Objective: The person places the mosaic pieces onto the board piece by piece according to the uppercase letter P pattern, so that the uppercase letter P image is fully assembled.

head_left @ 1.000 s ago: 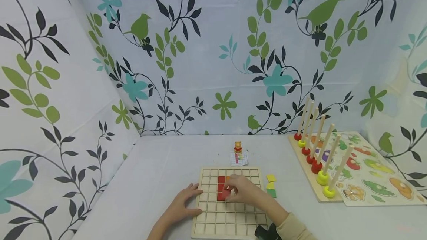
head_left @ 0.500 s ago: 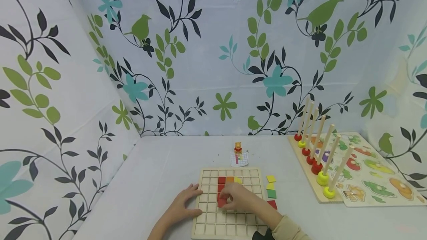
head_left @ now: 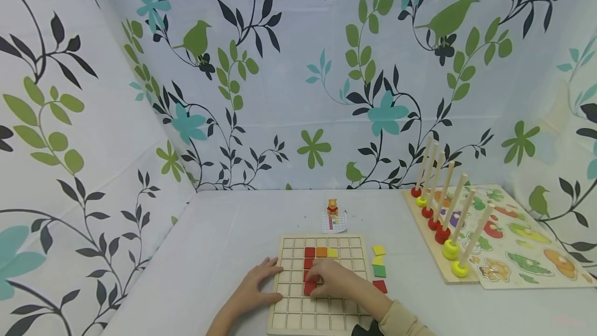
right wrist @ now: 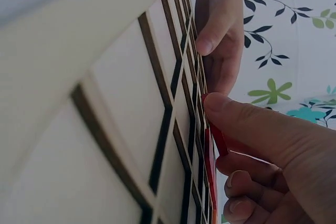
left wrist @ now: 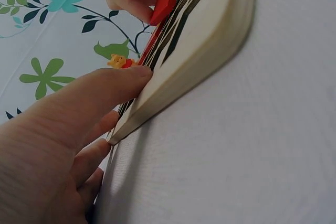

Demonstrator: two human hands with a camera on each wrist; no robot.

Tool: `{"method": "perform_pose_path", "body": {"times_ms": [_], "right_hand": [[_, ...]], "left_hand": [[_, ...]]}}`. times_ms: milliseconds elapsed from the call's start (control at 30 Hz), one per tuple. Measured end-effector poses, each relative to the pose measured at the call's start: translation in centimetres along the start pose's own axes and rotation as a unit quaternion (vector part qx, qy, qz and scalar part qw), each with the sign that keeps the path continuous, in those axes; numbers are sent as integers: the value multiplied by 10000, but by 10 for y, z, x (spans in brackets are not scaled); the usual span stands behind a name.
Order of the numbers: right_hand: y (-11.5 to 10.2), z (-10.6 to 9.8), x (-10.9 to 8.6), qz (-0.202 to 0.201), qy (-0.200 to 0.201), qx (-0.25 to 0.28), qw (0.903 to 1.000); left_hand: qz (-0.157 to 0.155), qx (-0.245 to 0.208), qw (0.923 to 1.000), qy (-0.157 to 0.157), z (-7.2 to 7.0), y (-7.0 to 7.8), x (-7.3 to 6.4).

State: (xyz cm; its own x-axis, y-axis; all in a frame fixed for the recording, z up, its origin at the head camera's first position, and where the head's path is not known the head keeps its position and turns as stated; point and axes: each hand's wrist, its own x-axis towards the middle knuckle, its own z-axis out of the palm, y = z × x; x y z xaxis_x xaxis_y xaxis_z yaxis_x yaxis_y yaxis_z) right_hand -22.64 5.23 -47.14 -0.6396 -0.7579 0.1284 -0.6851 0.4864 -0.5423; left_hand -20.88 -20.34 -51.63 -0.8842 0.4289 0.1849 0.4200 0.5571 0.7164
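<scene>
A pale wooden grid board (head_left: 291,320) lies on the white table. My left hand (head_left: 255,284) rests at its left edge, fingers extended and thumb on the rim, as the left wrist view (left wrist: 126,82) thumb shows. Over the middle of the grid, my right hand (head_left: 336,280) pinches a red square tile (head_left: 309,289) between thumb and fingers. That tile (right wrist: 219,137) is tilted against the board in the right wrist view. More red tiles (head_left: 310,252) form a column above it, partly covered by the fingers. An orange tile (head_left: 321,252) and a yellow tile (head_left: 332,252) continue the top row.
Right of the board lie loose yellow tiles (head_left: 379,250), a green tile (head_left: 380,271) and a red tile (head_left: 380,287). Behind it, a small bear figure (head_left: 332,206) stands by a grid card (head_left: 334,223). A peg rack (head_left: 440,253) and a vegetable puzzle board (head_left: 527,279) occupy the right side.
My right hand has shifted toward the near side of the board with the red tile, one row lower. The orange, yellow and loose red tiles have come into sight. My left hand stays put.
</scene>
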Motion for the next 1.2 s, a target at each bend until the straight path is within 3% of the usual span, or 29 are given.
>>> {"method": "perform_pose_path", "body": {"times_ms": [533,867,967,1200], "right_hand": [[-1,5,3,47,136,-73,9999],[3,4,2,-446,218,-84,9987],[2,3,1,-394,252,-78,9989],[0,-5,-7,228,311,319,9987]], "left_hand": [[-88,-52,9999,-69,0,0,-1],[-53,26,10000,-8,0,-1,1],[-40,17,10000,-20,0,-1,1],[-62,23,10000,-14,1,0,1]]}}
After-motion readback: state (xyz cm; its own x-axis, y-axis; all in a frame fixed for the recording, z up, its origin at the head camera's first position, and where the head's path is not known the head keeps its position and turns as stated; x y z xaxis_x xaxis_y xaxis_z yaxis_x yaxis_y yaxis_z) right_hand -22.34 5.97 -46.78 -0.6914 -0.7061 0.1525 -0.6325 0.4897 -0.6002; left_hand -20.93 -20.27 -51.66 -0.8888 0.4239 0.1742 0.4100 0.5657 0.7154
